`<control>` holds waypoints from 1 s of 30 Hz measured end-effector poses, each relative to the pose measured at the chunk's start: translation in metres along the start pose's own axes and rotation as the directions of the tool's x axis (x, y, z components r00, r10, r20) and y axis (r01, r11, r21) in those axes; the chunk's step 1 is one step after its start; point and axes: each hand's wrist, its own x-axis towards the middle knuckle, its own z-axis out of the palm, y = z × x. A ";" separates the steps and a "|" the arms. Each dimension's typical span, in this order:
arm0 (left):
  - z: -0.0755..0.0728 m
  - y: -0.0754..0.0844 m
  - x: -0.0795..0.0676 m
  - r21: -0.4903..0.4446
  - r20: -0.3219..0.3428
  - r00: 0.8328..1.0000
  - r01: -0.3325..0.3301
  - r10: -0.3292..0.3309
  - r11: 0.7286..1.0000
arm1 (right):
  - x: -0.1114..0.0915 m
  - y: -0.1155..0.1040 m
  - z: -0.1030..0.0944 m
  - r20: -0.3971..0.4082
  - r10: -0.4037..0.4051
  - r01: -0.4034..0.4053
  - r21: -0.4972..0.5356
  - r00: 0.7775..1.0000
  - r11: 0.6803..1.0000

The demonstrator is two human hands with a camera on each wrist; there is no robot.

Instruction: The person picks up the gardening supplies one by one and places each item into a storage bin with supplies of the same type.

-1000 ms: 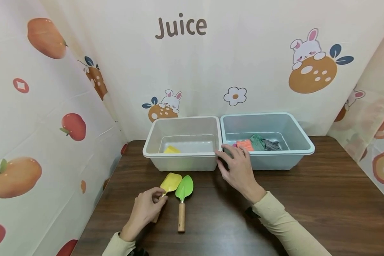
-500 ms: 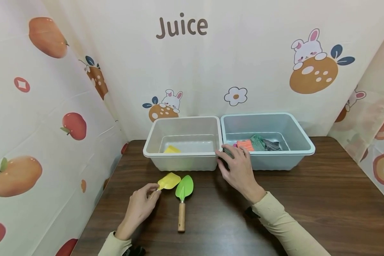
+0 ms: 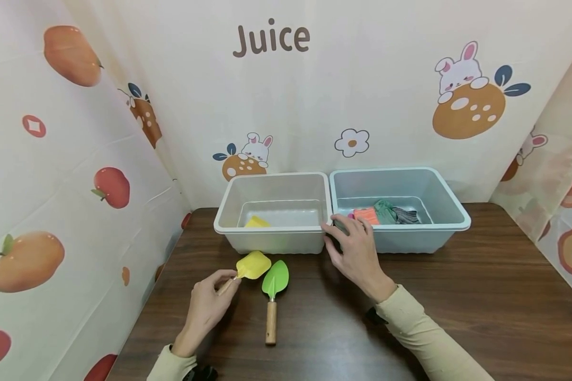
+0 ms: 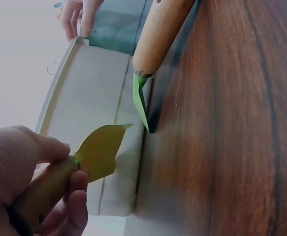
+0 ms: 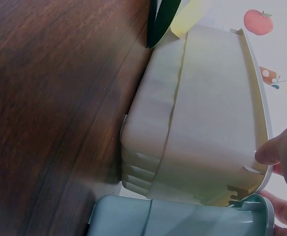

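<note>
My left hand (image 3: 209, 299) grips a yellow trowel (image 3: 253, 264) by its wooden handle (image 4: 47, 191). In the left wrist view its yellow blade (image 4: 103, 151) points at the front wall of the white bin (image 3: 276, 241). To the right of that blade, a green trowel (image 3: 275, 280) with a wooden handle lies on the table. My right hand (image 3: 355, 251) holds the white bin's front right corner. In the right wrist view the thumb (image 5: 271, 152) presses the outside of the wall, with the fingers past the rim beside the light blue bin (image 3: 410, 238).
A yellow piece (image 3: 256, 221) lies inside the white bin. The light blue bin holds orange cloth (image 3: 366, 215), green cloth (image 3: 385, 211) and grey striped cloth (image 3: 406, 216). Both bins stand side by side at the back of the dark wooden table (image 3: 333, 338), before a printed curtain.
My left hand has moved left and up with the yellow trowel, whose handle has swung round into the hand. The right hand stays at the bin corner.
</note>
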 end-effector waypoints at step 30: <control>-0.006 0.006 -0.002 -0.090 0.012 0.999 -0.049 0.051 0.995 | 0.001 0.001 0.000 -0.008 -0.004 0.004 -0.002 1.000 1.000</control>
